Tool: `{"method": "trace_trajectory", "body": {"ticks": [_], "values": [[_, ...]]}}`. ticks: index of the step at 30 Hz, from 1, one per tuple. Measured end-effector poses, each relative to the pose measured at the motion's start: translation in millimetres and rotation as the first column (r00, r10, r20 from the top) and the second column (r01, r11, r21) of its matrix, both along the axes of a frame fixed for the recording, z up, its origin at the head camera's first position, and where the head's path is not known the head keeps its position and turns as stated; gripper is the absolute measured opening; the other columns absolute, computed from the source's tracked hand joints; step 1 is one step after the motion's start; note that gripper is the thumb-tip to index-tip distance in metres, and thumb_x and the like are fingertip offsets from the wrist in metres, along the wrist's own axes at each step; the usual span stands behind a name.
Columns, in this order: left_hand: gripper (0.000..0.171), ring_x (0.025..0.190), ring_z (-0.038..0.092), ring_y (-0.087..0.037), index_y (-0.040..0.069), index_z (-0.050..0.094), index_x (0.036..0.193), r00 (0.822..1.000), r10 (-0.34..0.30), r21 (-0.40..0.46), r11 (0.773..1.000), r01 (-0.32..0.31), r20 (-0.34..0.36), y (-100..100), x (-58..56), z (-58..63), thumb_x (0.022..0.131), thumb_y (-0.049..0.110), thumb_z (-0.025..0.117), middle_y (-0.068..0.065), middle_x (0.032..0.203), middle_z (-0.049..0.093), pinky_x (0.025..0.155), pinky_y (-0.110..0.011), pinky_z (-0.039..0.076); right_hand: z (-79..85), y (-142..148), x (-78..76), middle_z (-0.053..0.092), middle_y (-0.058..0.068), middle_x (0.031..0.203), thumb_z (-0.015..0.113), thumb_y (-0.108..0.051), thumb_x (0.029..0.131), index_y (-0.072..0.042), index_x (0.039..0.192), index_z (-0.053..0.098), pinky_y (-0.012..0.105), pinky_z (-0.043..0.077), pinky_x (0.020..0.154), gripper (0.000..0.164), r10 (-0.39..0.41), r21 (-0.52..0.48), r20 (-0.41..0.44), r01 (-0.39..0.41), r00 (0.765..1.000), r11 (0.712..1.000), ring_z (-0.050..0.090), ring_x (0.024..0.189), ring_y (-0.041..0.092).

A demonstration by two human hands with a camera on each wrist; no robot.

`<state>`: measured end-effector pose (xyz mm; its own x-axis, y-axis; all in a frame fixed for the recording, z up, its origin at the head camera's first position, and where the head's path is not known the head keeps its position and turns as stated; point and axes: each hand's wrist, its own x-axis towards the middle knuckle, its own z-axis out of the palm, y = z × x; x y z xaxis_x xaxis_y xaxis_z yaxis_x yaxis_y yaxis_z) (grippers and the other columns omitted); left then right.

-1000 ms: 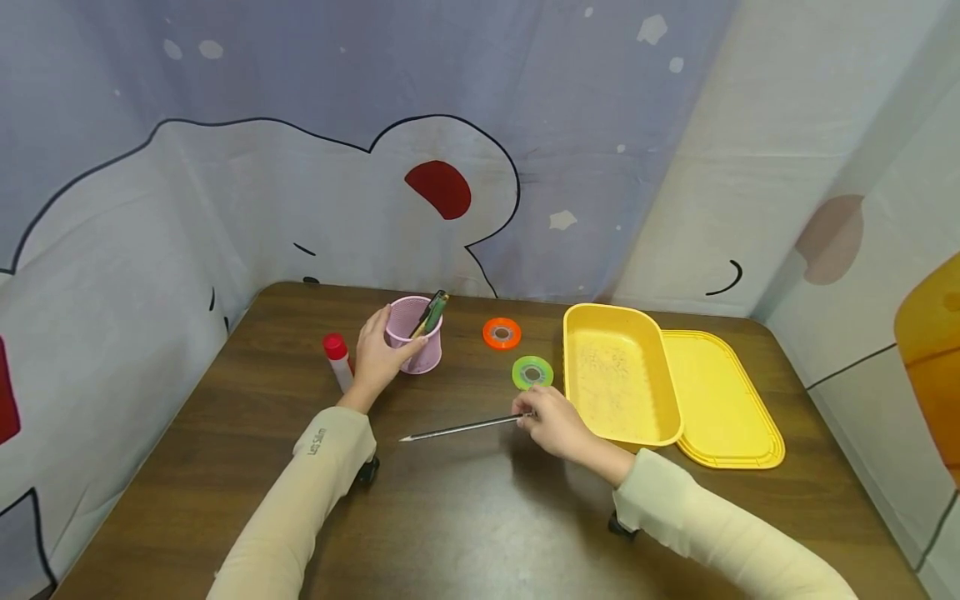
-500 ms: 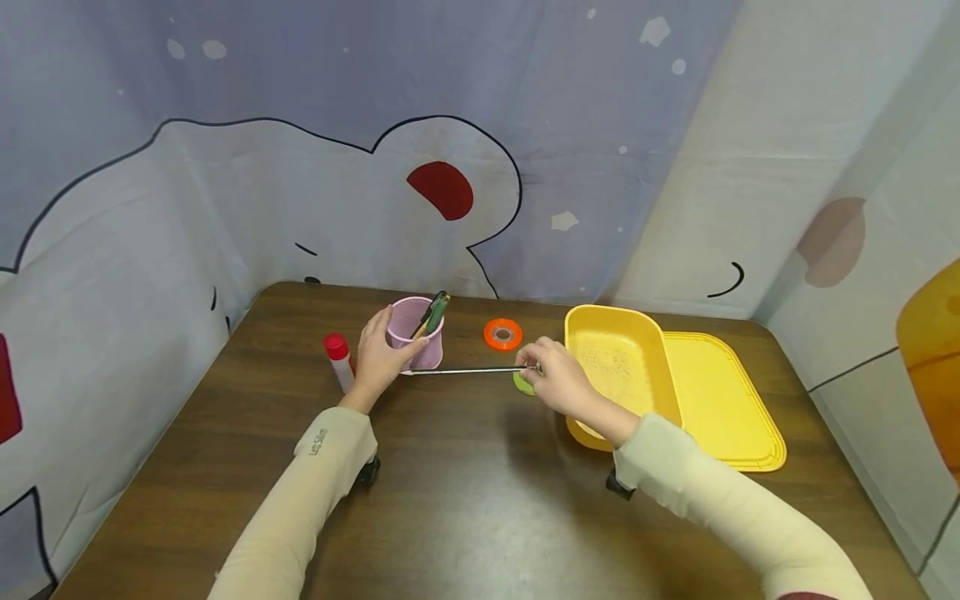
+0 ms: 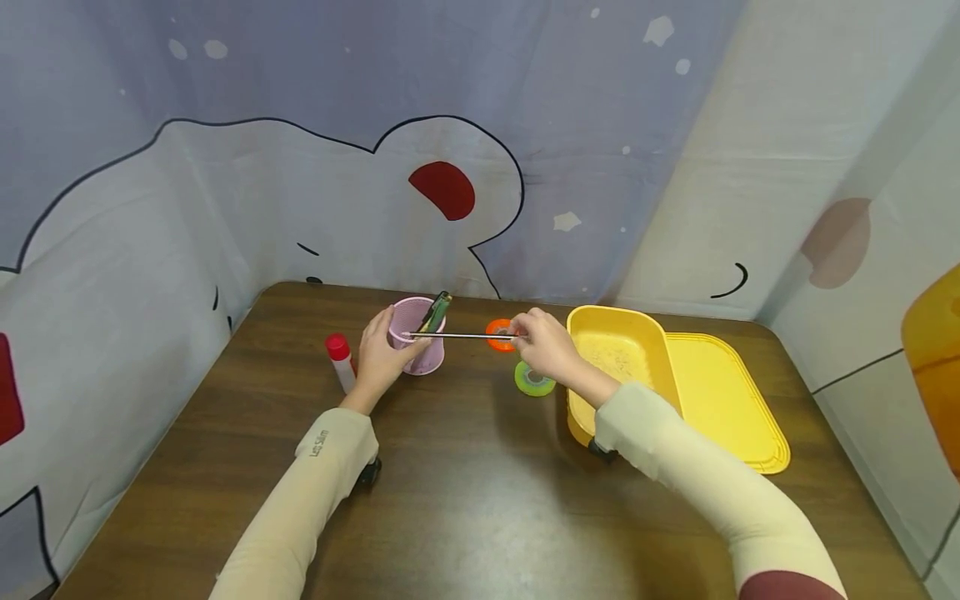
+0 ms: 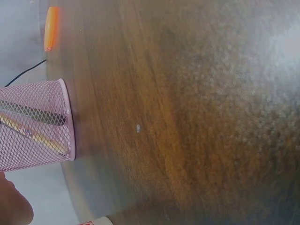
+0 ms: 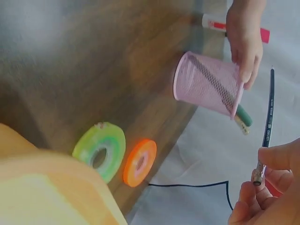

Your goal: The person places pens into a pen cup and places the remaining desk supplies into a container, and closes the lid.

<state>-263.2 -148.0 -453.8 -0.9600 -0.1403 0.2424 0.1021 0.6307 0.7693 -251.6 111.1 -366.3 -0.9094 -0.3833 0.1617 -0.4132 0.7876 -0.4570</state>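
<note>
My left hand (image 3: 381, 354) holds the pink mesh pen cup (image 3: 427, 360) at its rim, thumb on the near side. A green pen (image 3: 438, 310) and a light-coloured pencil (image 5: 243, 124) lean inside it. My right hand (image 3: 551, 346) pinches a dark pencil (image 3: 472, 337) by its metal eraser end. This pencil lies level in the head view, its sharpened tip pointing left and overlapping the cup's opening. In the right wrist view the dark pencil (image 5: 269, 110) appears beyond the cup's rim, apart from it. Only part of the left hand (image 4: 14, 204) shows in the left wrist view.
A glue stick (image 3: 341, 363) with a red cap stands left of the left hand. Orange tape (image 3: 496, 327) and green tape (image 3: 534, 385) lie between the cup and a yellow box (image 3: 667, 367). The yellow lid (image 3: 723, 400) lies right of the box. A printed curtain (image 3: 360, 217) hangs behind.
My right hand has moved up and away from me, carrying the pencil from above the tabletop to the cup's opening. The pencil has turned level. The left hand has stayed on the cup.
</note>
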Motion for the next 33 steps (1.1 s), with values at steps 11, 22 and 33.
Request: {"method": "trace_trajectory", "body": {"ticks": [11, 22, 33], "values": [[0.085, 0.13, 0.025, -0.03, 0.007, 0.03, 0.137, 1.0, -0.001, 0.016, 1.0, 0.0, 0.029, 0.1, 0.1, -1.8, 0.071, 0.042, 0.07, -0.013, 0.141, 0.031, 0.105, -0.048, 0.023, 10.4, -11.7, -25.2, 0.055, 0.006, 0.088, 0.055, -0.008, 0.082, -0.007, 0.09, 0.064, 0.033, 0.043, 0.07, 0.012, 0.001, 0.097, -0.004, 0.0, 1.0, 0.995, 0.05, 0.083, 0.021], [0.085, 0.13, 0.025, -0.03, 0.008, 0.03, 0.137, 1.0, 0.005, 0.02, 1.0, -0.005, 0.018, 1.2, 0.6, -0.9, 0.07, 0.043, 0.07, -0.013, 0.14, 0.031, 0.105, -0.047, 0.023, 17.6, -22.1, -40.5, 0.057, 0.01, 0.094, 0.055, -0.009, 0.083, -0.003, 0.093, 0.065, 0.035, 0.044, 0.078, 0.014, 0.015, 0.042, 0.099, -0.019, 0.995, 0.999, 0.053, 0.087, 0.023], [0.085, 0.13, 0.026, -0.03, 0.007, 0.031, 0.137, 1.0, 0.003, 0.02, 1.0, -0.003, 0.011, 0.1, 0.7, -1.2, 0.07, 0.042, 0.07, -0.013, 0.14, 0.032, 0.105, -0.047, 0.024, 19.4, -31.1, -50.2, 0.064, 0.008, 0.092, 0.056, -0.012, 0.085, -0.005, 0.092, 0.066, 0.033, 0.047, 0.077, 0.014, 0.051, -0.046, 0.167, -0.044, 0.985, 0.998, 0.056, 0.085, 0.02]]}}
